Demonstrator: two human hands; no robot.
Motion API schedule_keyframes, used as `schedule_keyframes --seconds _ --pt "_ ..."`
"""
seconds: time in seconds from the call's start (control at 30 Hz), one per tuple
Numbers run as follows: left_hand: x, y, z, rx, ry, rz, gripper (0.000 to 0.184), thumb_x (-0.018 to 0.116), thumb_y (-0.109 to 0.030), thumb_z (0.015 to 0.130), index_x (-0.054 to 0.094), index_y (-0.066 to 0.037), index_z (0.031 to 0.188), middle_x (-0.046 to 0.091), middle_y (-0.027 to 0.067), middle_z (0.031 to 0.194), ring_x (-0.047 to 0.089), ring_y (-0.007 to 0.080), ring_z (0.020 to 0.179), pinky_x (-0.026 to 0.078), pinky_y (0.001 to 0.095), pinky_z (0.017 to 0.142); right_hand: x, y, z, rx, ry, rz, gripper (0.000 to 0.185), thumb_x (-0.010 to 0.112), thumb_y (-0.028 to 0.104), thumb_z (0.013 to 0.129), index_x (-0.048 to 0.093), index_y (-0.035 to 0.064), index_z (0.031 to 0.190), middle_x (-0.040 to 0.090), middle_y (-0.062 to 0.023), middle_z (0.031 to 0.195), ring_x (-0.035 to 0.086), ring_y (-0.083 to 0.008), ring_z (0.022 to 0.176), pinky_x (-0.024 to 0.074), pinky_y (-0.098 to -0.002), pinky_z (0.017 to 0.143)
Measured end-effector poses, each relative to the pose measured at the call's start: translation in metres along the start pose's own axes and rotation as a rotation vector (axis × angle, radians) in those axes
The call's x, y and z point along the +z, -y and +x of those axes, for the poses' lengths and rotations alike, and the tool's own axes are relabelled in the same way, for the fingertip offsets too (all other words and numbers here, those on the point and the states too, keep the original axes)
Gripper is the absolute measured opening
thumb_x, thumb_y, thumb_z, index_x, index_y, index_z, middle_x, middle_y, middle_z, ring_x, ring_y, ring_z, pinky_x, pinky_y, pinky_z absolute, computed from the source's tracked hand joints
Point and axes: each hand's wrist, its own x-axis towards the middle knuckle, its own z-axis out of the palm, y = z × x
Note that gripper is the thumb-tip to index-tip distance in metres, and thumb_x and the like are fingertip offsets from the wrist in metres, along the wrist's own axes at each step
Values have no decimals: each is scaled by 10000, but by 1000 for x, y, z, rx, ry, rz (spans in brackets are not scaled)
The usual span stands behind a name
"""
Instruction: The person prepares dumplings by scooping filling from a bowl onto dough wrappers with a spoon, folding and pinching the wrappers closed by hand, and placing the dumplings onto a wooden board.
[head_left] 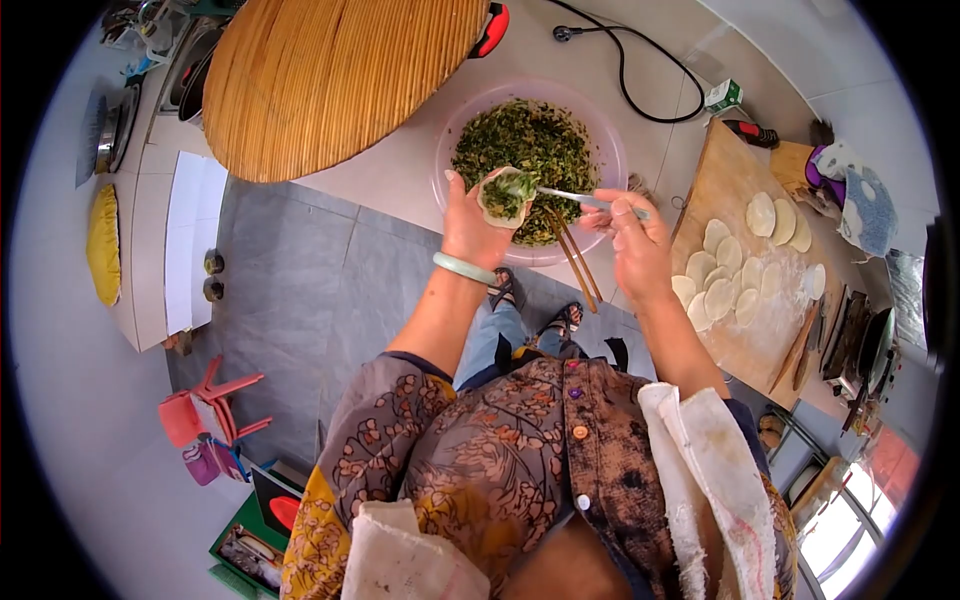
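My left hand [472, 230], wearing a pale green bangle, cups a round dumpling wrapper [489, 214] in its fingers. Chopped green filling [514, 187] sits on that wrapper. In my right hand [640, 245] is a metal spoon [565, 194], its handle pinched and its tip hidden against the filling. Both hands are over the near side of a pink bowl [614, 150] full of the same green mixture [530, 135]. A pair of wooden chopsticks [580, 262] leans out over the bowl's near rim, below the spoon.
A floured wooden board [712, 175] at right carries several round wrappers [718, 298] and a rolling pin [793, 350]. A large round slatted lid [330, 80] lies at upper left. A black cable [622, 70] runs behind the bowl. Small pink chair [210, 405] stands on the floor.
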Motion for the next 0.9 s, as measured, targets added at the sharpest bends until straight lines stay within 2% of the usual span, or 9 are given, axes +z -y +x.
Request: schedule_keyframes --seconds 0.13,0.27,0.43,0.63,0.9 --pt "-6 -5 2 31 22 -49 758 201 -581 997 390 54 1366 488 205 1361 453 344 1274 347 466 1096 -9 8 -2 -58 -38 -10 290 498 219 1008 603 -20 1135 669 -117 952 650 -187 918 504 -334 868" --pt "-3 -10 0 58 -34 -66 761 209 -581 996 372 54 1382 463 207 1387 425 350 1302 316 473 1122 -15 3 -15 -51 84 -171 266 497 193 1006 618 -10 1129 671 -104 958 645 -171 923 496 -317 874" --pt "-7 -12 -2 79 2 -77 758 203 -575 998 363 53 1390 451 204 1400 419 356 1309 317 478 1120 -8 4 -21 -90 187 -297 234 490 146 1003 622 -3 1127 672 -96 976 643 -159 920 494 -299 865" --pt "-16 -12 -2 92 47 -112 749 191 -561 1003 352 55 1397 447 206 1402 419 360 1308 326 479 1116 -14 5 -8 -143 11 -352 240 498 133 999 617 -16 1145 674 -99 1004 642 -158 923 494 -286 862" --pt "-8 -13 -9 96 22 -117 733 194 -554 1005 346 39 1407 437 197 1412 414 348 1312 327 476 1118 -2 -1 -24 -99 81 -254 252 498 151 1001 606 -28 1141 668 -111 1021 639 -180 937 501 -315 870"
